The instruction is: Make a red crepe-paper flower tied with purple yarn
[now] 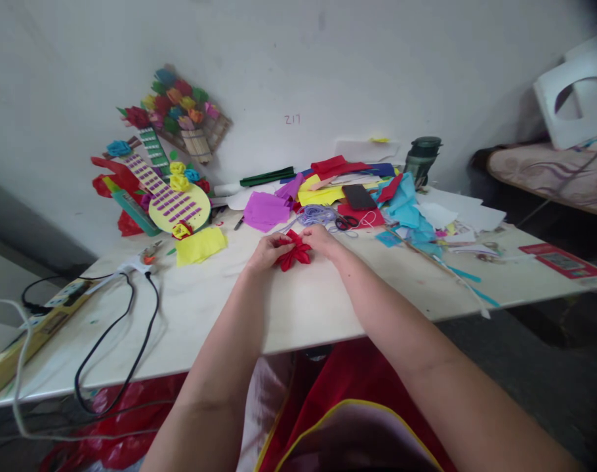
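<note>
A red paper flower [293, 254] lies on the white table [298, 308], held between both hands. My left hand [266, 251] pinches its left side with fingers curled. My right hand [323, 240] grips its right side, fingers closed over the petals. A coil of purple string [316, 214] lies just behind the hands, with black scissors [346, 222] to its right.
Coloured paper sheets are piled at the back: purple [266, 210], yellow [201, 246], blue [405, 203]. A paper guitar [168, 200] and flower basket [187, 115] lean on the wall. A phone [358, 196], a dark cup [421, 157], a power strip [37, 328] with cables sit around.
</note>
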A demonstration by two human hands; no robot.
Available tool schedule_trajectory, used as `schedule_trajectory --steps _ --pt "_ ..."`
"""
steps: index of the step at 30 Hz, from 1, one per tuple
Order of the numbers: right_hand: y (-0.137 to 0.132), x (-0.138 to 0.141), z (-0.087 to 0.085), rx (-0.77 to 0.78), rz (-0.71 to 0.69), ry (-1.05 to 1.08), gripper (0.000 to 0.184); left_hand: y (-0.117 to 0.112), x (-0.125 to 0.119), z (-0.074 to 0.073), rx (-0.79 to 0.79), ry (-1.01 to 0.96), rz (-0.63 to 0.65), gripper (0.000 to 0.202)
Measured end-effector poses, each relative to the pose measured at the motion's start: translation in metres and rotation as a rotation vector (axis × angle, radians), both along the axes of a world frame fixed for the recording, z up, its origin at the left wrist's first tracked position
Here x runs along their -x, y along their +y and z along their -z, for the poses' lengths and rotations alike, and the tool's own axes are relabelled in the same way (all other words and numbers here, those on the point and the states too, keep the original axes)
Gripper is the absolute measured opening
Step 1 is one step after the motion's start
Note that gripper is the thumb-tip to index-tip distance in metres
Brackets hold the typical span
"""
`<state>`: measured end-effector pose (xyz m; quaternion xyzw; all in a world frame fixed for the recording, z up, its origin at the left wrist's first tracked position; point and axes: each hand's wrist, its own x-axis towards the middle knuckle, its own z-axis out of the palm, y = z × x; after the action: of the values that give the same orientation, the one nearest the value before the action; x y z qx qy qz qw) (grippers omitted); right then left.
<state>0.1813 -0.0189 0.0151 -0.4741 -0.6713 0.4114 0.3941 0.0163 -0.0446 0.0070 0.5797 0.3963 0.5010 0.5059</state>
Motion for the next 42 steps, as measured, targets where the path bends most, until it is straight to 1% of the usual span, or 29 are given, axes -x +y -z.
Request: schedule_trajectory --steps 2,5,7,10,13,17,20,24,27,29,33,35,38,42 --pt "-0.001 0.000 -0.001 0.057 0.023 0.138 0.015 0.001 -0.002 0.001 0.036 -0.083 -0.016 0.029" --pt "-0.003 0.000 -0.003 0.108 0.033 0.315 0.024 0.005 -0.004 0.003 0.078 -0.212 -0.065 0.032" --pt "-0.004 0.001 -0.004 0.128 0.004 0.349 0.025 0.007 -0.004 0.005 0.103 -0.289 -0.119 0.033" --pt "-0.004 0.002 -0.002 0.137 -0.025 0.323 0.017 0.008 -0.004 0.004 0.138 -0.352 -0.147 0.032" --pt "0.000 0.005 0.003 0.084 0.002 0.305 0.008 0.008 -0.005 0.002 0.189 -0.350 -0.096 0.026" --pt "0.005 0.008 0.008 0.039 0.053 0.273 0.021 0.009 -0.003 -0.001 0.348 -0.389 -0.073 0.017" --pt "0.005 0.007 0.008 0.020 0.076 0.224 0.026 0.010 0.002 -0.002 0.408 -0.436 -0.051 0.020" --pt "0.006 0.006 0.007 -0.005 0.104 0.197 0.027 0.005 0.007 -0.005 0.413 -0.421 0.029 0.022" --pt "0.008 0.006 0.009 -0.012 0.095 0.188 0.029 0.000 0.005 -0.006 0.333 -0.376 0.179 0.028" --pt "0.011 0.007 0.011 -0.031 0.077 0.172 0.030 -0.001 0.001 -0.005 0.295 -0.329 0.205 0.027" --pt "0.014 0.006 0.014 -0.111 0.073 0.073 0.025 0.000 -0.009 0.000 0.268 -0.333 0.078 0.021" --pt "0.015 0.003 0.014 -0.159 0.069 0.028 0.022 0.000 -0.013 0.001 0.264 -0.348 0.057 0.022" --pt "0.016 -0.001 0.012 -0.188 0.062 -0.037 0.019 0.003 -0.015 0.000 0.264 -0.372 0.021 0.022" --pt "0.016 -0.008 0.005 -0.200 0.103 -0.155 0.016 0.011 -0.022 -0.003 0.328 -0.378 -0.038 0.015"
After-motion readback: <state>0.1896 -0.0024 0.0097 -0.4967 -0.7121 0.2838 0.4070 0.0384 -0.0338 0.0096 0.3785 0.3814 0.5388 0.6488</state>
